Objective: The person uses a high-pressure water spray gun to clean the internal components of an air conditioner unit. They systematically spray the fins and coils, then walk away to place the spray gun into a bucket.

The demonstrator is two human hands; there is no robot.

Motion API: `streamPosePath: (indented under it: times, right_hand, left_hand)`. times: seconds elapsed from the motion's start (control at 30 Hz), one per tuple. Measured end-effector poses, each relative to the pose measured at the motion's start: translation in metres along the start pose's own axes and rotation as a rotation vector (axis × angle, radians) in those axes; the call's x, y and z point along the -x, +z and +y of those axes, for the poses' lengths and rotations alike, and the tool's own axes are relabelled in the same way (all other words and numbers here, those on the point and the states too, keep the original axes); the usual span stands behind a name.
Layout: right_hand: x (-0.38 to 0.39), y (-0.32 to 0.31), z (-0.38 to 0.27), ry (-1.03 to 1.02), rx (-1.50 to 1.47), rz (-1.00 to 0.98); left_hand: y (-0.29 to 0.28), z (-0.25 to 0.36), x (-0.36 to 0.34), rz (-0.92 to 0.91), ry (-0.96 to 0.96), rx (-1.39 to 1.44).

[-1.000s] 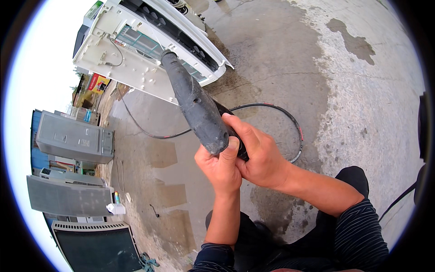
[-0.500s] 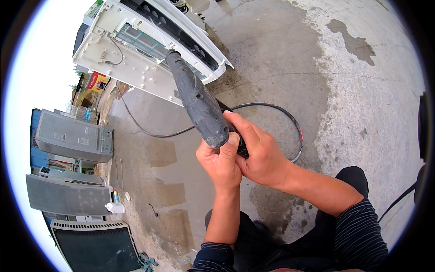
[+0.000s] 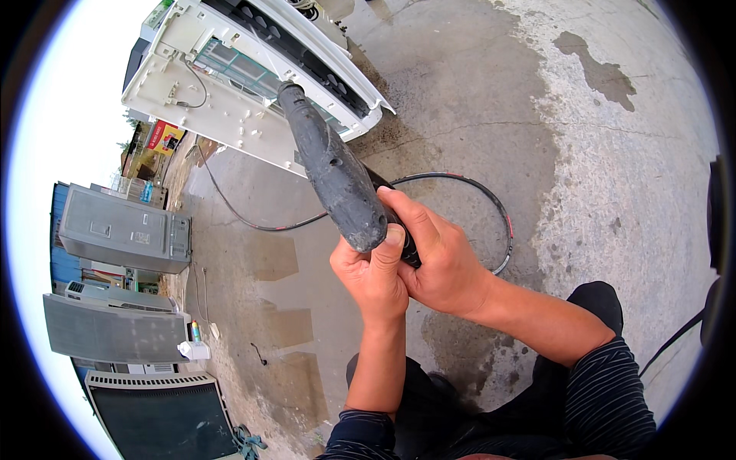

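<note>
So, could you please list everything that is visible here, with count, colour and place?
spray gun: one, dark grey, centre, held in both hands
hose: one, black, looped on the concrete beyond the hands
air conditioner indoor unit: one, white, opened, top left
air conditioner casings: three, grey, stacked at left edge
concrete ground: grey, wet in patches
left hand: one, under the gun's rear end
right hand: one, wrapped around the gun's rear end
</note>
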State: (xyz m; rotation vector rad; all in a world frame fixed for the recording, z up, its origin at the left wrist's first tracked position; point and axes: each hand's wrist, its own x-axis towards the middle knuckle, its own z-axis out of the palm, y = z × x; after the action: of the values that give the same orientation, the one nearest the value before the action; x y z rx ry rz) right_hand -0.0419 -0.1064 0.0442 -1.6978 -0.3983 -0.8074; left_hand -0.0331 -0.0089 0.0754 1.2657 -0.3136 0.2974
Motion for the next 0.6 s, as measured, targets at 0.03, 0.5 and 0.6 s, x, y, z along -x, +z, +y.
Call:
streamPosePath:
  times: [0.03, 0.5, 0.6]
  right_hand:
    - [-0.0003, -0.0001, -0.0001, 0.001, 0.001, -0.002]
    - [-0.0005, 0.0001, 0.001, 0.015, -0.005, -0.01]
    - [-0.0002, -0.0003, 0.0017, 0.016, -0.004, -0.011]
  left_hand:
    - [0.0, -0.0004, -0.0002, 0.002, 0.001, 0.004]
    - [-0.001, -0.0016, -0.0008, -0.015, 0.004, -0.021]
    - [0.0019, -0.001, -0.0015, 0.009, -0.001, 0.022]
